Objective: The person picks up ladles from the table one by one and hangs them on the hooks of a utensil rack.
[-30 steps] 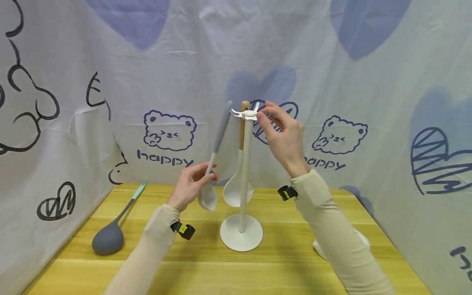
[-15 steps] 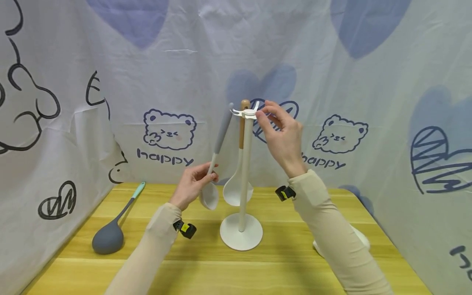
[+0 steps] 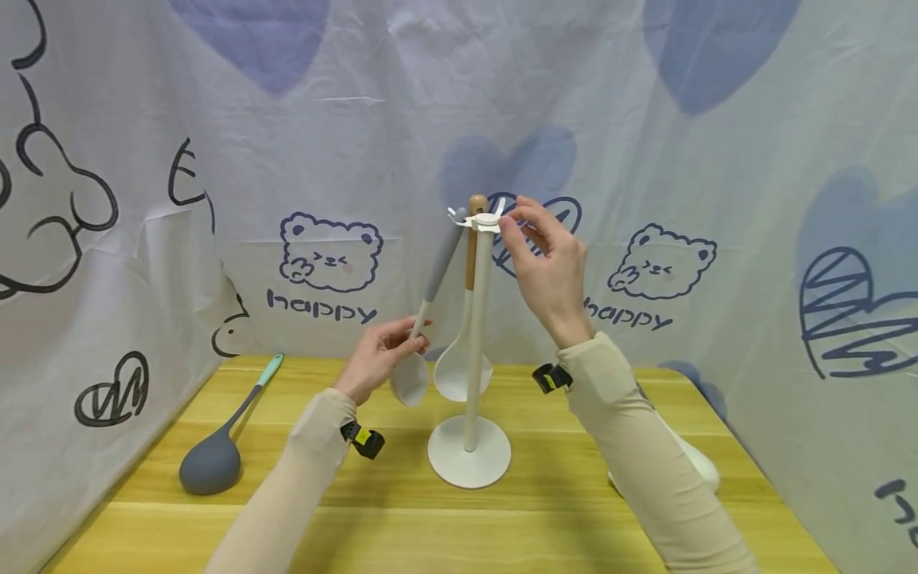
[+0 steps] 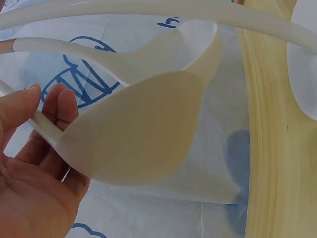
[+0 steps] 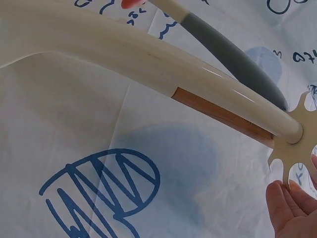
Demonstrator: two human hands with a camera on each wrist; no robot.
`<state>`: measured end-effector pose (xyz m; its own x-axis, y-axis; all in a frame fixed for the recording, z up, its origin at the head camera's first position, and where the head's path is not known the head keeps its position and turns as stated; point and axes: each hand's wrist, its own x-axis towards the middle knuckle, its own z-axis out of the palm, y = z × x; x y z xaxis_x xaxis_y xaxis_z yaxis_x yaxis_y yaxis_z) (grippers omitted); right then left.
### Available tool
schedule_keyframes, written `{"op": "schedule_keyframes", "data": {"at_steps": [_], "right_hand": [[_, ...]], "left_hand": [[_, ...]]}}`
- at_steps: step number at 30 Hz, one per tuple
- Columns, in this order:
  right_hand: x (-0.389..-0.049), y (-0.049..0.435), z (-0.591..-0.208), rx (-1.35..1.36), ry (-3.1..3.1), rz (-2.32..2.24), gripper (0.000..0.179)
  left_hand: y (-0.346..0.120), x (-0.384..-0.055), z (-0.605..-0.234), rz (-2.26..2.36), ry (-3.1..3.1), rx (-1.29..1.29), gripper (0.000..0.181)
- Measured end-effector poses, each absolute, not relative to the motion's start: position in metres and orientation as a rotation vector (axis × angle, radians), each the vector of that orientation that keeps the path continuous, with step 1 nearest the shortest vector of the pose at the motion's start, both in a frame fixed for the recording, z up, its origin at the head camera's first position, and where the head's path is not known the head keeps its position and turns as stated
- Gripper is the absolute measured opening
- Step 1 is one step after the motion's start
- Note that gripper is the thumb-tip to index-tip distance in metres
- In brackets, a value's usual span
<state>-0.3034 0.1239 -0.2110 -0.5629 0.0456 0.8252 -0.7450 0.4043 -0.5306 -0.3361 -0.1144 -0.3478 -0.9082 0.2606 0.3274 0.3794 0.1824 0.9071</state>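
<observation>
Grey covers the handle of the ladle (image 3: 443, 267), tilted with its tip just beside the hooked top of the white stand (image 3: 476, 343). The left hand (image 3: 383, 356) pinches its pale neck; the right hand (image 3: 551, 271) pinches a hook. Only the left wrist view shows the bowl's rounded back, partly covering the wooden-handled ladle (image 4: 163, 52). On the bench (image 3: 402, 526) lies a dark ladle (image 3: 210, 465); the right sleeve (image 3: 656, 470) partly hides a white utensil (image 3: 701, 464).
</observation>
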Motion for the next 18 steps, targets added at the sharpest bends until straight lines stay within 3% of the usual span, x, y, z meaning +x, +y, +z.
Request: {"op": "schedule_keyframes", "data": {"at_steps": [18], "right_hand": [[-0.3030, 0.1239, -0.2104, 0.600, -1.857, 1.279, 0.029]], "left_hand": [[-0.1057, -0.3345, -0.3524, -1.842, -2.318, -0.591, 0.032]]}}
